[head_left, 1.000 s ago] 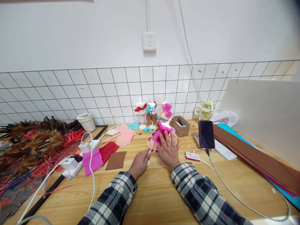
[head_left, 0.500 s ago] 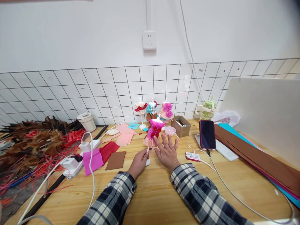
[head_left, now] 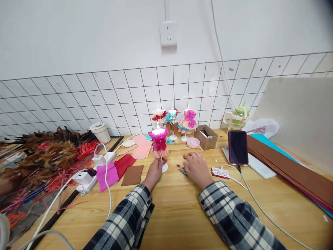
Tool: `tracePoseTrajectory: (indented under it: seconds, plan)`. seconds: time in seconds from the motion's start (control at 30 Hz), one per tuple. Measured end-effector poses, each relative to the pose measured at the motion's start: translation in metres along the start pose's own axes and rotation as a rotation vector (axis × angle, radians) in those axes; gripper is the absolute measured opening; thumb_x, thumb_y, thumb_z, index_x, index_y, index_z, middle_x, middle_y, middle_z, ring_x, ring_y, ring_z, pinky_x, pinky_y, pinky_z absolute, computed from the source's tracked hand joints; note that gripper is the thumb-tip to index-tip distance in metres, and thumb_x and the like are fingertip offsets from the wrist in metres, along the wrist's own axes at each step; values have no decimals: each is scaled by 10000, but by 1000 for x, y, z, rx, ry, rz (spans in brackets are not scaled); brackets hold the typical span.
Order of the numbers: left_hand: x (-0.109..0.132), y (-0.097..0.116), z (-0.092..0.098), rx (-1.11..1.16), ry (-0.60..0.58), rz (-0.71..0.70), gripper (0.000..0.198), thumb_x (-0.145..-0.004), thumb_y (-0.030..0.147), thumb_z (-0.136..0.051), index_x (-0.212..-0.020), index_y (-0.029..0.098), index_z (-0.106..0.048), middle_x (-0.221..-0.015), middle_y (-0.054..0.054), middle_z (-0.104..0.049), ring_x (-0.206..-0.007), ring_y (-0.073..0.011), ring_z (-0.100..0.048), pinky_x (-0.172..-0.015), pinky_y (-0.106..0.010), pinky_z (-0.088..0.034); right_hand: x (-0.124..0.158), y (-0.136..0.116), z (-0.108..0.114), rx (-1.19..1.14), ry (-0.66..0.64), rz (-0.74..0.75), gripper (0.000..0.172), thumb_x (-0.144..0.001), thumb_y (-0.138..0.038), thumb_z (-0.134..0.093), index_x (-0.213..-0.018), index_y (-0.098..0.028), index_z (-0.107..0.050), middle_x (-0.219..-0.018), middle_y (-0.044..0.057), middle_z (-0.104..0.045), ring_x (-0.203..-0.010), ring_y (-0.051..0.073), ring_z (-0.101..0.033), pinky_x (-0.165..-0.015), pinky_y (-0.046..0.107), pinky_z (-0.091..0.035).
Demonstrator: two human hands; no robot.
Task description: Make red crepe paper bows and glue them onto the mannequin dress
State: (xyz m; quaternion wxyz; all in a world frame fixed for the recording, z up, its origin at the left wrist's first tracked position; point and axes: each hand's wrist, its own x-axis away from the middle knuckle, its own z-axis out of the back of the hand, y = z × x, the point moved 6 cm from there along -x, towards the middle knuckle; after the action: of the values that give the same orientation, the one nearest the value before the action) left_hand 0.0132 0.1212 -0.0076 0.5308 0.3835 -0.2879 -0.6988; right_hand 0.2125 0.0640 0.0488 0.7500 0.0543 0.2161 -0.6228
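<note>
A small mannequin stand (head_left: 159, 143) wearing a magenta and pink paper dress with a red bow stands upright on the wooden table (head_left: 182, 211). My left hand (head_left: 154, 171) is closed round its thin white stem just above the round base. My right hand (head_left: 196, 166) rests knuckles up on the table to the right, fingers curled over a small dark metal tool (head_left: 181, 169), perhaps scissors. Three finished dressed mannequins (head_left: 173, 119) stand in a row by the tiled wall behind.
Paper sheets in pink, red, magenta and brown (head_left: 127, 165) lie left of my hands. White chargers and cables (head_left: 90, 172) and a heap of feathers (head_left: 39, 152) fill the left side. A pink dish (head_left: 193, 142), cardboard box (head_left: 206, 132), phone (head_left: 237, 147) and long paper rolls (head_left: 288, 173) lie right.
My right hand let go of the dress and dropped to the table onto the small tool. The mannequin went from tilted to upright, and the view shifted slightly.
</note>
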Motion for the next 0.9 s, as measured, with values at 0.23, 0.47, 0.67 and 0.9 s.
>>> tracePoseTrajectory:
  seconds: [0.23,0.47,0.67,0.9]
  plan:
    - [-41,-6,-13,-133,-43,-27,223,-875,246,-400,-1007,150,-552,-1013,-137,-692,-924,-232,-650,-828,-351,-482,1,31,-33,78,-273,-133,310,-847,-393,-502,-1029,-161,-599,-1006,119,-605,-1010,266,-505,-825,364,-350]
    - [-77,-4,-27,-169,-73,-89,232,-877,217,-387,-1045,135,-524,-1020,-150,-680,-931,-244,-641,-819,-363,-471,-1,29,-37,61,-273,-92,302,-865,-414,-487,-952,-165,-633,-974,123,-624,-977,265,-533,-805,360,-375]
    - [-75,-9,-27,-150,-58,-98,282,-894,287,-382,-1025,120,-568,-1006,-151,-683,-899,-242,-642,-797,-354,-476,-3,32,-39,5,-292,-59,371,-875,-480,-461,-962,-167,-640,-961,124,-618,-946,255,-548,-780,343,-397]
    - [-73,-10,-27,-106,-52,-126,329,-891,304,-403,-1116,128,-567,-1092,-132,-673,-986,-219,-635,-870,-341,-473,-2,31,-40,-13,-276,-43,344,-873,-446,-472,-960,-156,-638,-961,119,-615,-930,244,-556,-785,329,-406]
